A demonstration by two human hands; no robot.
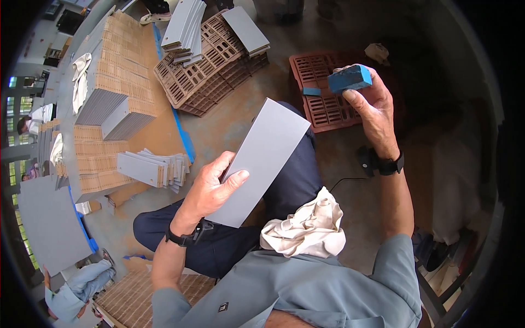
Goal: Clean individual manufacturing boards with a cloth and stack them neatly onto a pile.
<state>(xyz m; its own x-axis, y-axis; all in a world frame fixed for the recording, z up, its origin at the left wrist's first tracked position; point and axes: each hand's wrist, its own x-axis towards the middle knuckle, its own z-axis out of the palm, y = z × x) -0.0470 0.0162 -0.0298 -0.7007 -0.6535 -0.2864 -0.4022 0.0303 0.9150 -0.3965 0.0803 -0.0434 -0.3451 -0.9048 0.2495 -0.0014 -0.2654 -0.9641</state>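
My left hand [210, 186] grips a flat grey rectangular board [268, 158] by its left edge, thumb on the face, tilted over my lap. Raised at the right, my right hand [372, 106] pinches a blue block [350, 79] between thumb and fingers, apart from the board. Below the block, a thin blue strip [311, 92] lies on a reddish-brown plastic crate [303, 71]. A crumpled cream cloth [306, 227] rests on my lap.
At the left are stacks of grey-faced boards [123, 71] with brown edges. A brown crate [202, 82] carries more grey boards [185, 27]. Loose boards [153, 167] lie fanned nearer me. Another person [79, 290] stands at lower left, by a large grey panel [52, 218].
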